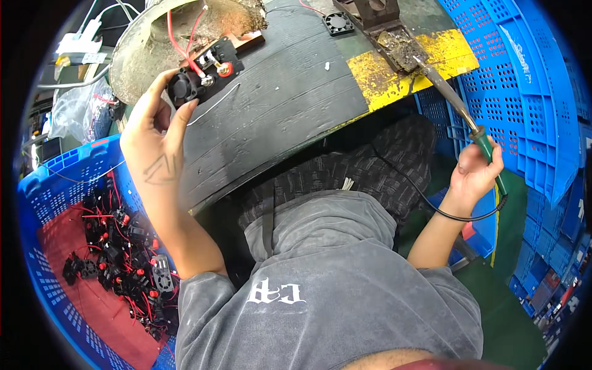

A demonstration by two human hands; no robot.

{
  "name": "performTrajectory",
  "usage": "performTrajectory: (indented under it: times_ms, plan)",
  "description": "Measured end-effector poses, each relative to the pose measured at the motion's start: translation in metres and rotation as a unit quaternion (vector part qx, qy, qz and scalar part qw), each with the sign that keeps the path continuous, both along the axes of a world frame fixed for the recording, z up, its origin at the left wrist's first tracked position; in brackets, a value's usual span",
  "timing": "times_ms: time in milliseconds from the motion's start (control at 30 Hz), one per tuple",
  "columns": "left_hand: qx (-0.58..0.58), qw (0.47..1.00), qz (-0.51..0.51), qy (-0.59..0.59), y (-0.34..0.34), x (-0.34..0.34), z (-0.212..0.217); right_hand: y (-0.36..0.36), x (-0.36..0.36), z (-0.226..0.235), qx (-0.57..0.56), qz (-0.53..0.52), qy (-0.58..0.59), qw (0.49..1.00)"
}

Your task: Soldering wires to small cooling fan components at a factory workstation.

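At the left of the bench, my left hand pinches a small black fan between thumb and index finger. Against the fan is a black plate with metal terminals and two red wires. A thin strand of solder wire runs past my left fingers over the bench. In my right hand, fingers wrapped around it, is a soldering iron with a green handle. Its tip reaches a dirty metal iron stand at the bench's right end.
A second small fan lies near the stand on the dark bench, whose corner is yellow. A round, stained fixture stands far left. At lower left, a blue crate holds several black and red parts. Blue crates rise at right.
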State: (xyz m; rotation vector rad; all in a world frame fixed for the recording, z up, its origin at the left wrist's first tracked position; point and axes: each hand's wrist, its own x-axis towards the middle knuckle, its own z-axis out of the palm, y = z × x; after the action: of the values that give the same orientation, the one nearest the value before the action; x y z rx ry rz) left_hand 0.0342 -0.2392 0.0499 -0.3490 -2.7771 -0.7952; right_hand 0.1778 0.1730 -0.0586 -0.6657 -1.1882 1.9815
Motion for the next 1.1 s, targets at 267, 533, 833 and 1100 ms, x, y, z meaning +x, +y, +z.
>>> performTrajectory:
  times_ms: [267,533,833,1100]
  plan:
    - [-0.013,0.999,0.037,-0.018,-0.008,0.008,-0.001,-0.002,0.0,-0.008,-0.04,0.017,0.001,0.999]
    - [-0.014,0.999,0.042,-0.022,-0.004,0.008,-0.001,0.001,0.001,-0.02,-0.045,0.046,0.024,0.998]
    - [0.004,0.998,0.043,-0.037,0.001,0.009,-0.003,0.003,0.004,-0.026,-0.026,0.039,0.001,0.999]
    - [0.011,0.998,0.041,-0.041,0.001,0.01,-0.004,0.006,0.008,-0.034,0.032,0.05,0.014,0.998]
